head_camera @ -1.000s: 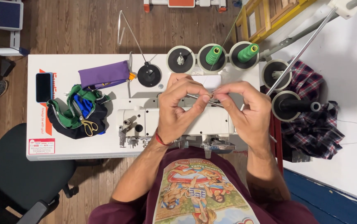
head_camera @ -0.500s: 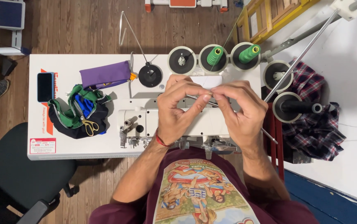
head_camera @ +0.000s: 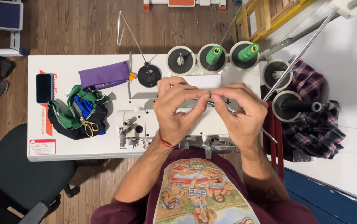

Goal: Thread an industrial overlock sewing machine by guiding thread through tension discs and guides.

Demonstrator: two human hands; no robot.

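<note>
Head view, looking down. I am holding both hands together at centre frame, above the white machine (head_camera: 174, 120). My left hand (head_camera: 178, 110) and my right hand (head_camera: 240, 112) are meeting fingertip to fingertip, and between them I am pinching a very small pale item (head_camera: 210, 92), possibly a thread end or needle; it is too small to tell which. Both pinches are narrow, thumb against forefinger, each closed on that item.

The item is lying directly at the fingertips, not apart from them, just above centre frame. Its long axis, as far as it shows, is running left to right across the frame, from one pinch to the other. Neither hand is nearer; both are touching it, the left from the left, the right from the right.

Above the hands, two green spools (head_camera: 214, 54) are standing near the upper centre. At left, scissors (head_camera: 88, 125) are lying on a heap of green and blue cloth (head_camera: 77, 110), below a purple pouch (head_camera: 104, 74).
</note>
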